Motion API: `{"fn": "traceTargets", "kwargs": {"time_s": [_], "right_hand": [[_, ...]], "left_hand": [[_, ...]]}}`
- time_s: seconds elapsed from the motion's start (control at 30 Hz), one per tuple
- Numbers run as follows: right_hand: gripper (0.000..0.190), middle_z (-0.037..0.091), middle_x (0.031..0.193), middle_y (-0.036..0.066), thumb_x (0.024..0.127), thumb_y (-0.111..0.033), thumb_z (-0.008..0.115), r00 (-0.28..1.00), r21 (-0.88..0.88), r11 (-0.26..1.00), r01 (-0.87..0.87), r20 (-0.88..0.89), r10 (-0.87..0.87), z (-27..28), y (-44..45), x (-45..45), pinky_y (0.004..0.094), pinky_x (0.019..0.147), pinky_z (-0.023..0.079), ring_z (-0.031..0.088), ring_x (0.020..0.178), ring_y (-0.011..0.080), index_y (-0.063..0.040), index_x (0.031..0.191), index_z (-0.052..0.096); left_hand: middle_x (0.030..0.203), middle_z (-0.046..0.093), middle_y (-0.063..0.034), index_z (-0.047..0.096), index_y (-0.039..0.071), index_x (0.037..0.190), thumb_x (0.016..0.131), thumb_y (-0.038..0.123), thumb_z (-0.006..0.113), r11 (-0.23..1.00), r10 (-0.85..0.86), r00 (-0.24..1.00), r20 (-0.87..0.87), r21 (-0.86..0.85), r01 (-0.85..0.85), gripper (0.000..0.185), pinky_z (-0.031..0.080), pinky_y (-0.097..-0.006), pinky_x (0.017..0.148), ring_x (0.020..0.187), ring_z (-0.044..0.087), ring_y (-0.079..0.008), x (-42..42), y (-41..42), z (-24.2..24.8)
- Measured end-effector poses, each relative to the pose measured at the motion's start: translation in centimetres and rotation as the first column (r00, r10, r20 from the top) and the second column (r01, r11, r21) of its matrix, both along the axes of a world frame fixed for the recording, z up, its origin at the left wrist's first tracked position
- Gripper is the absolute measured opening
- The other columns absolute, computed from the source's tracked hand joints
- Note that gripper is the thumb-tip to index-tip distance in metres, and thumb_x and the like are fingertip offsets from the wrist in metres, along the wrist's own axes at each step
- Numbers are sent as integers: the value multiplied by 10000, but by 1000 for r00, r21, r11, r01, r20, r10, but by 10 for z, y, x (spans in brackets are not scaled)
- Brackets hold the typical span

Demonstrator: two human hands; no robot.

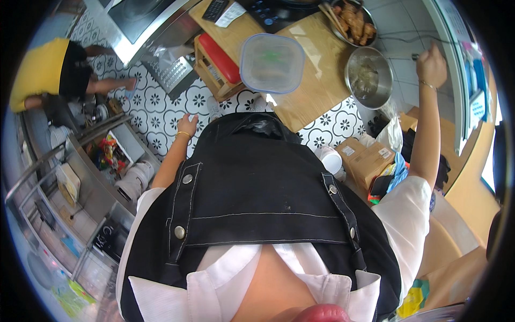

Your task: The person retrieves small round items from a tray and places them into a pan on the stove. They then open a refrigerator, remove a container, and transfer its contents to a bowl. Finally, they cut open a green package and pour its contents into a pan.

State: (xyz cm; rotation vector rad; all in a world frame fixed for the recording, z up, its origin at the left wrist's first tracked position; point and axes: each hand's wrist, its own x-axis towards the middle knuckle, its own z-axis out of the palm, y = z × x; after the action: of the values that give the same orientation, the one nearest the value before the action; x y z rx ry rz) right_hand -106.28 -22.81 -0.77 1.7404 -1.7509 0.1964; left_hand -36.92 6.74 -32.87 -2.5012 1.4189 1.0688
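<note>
My left hand (188,124) hangs low beside my black apron (261,185), its fingers apart and nothing in them. On the right, my right hand (432,66) is raised by the tiled wall (402,76), close to a pale-framed panel (446,48). A thin dark cord (402,39) passes near its fingers; whether they grip anything is not visible. Before me, a lidded clear plastic container (272,78) with a blue rim sits on the wooden table (322,88). To its right stand a steel bowl (388,86) of cloudy liquid and a bowl of browned meat pieces (354,24) with wooden utensils.
A red-topped wooden stool (219,58) stands left of the table. At the back lies a black cooktop (273,16). Cardboard boxes (364,161) and a white tub (329,160) crowd the right floor. A steel rack (80,161) and a bending person (56,72) are on the left.
</note>
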Motion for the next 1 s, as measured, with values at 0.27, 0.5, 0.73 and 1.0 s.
{"fn": "traceTargets", "kwargs": {"time_s": [0.27,0.5,0.73,1.0], "right_hand": [[414,653,1157,133,879,-299,448,988,84,996,40,146,-52,-3,-1,-17,421,885,490,627,1037,334,-174,1234,621],[330,633,977,187,880,-255,634,936,-327,919,-220,194,293,0,75,122,399,808,502,618,904,314,12,1072,608],[142,561,772,126,930,-111,469,681,450,740,-500,732,15,-161,223,424,354,655,447,550,710,262,-13,889,562],[219,666,914,154,889,-115,480,893,864,286,-415,446,-50,-580,144,571,328,790,493,639,890,290,-1,1022,610]], "left_hand": [[1250,532,-291,530,31,1287,855,518,569,997,78,996,-54,15,-77,652,419,-459,988,1168,513,-423,18,30,-4],[1281,506,-284,509,50,1318,838,493,608,974,212,963,-168,111,-195,661,400,-446,1016,1193,493,-423,52,62,-13],[1288,497,-269,481,78,1338,738,587,688,940,267,932,-246,279,-196,814,388,-432,1034,1232,464,-406,113,153,-29],[1335,473,-270,310,50,1448,593,567,810,738,641,747,-175,408,-537,1117,390,-409,1045,1257,462,-381,155,230,-60]]}}
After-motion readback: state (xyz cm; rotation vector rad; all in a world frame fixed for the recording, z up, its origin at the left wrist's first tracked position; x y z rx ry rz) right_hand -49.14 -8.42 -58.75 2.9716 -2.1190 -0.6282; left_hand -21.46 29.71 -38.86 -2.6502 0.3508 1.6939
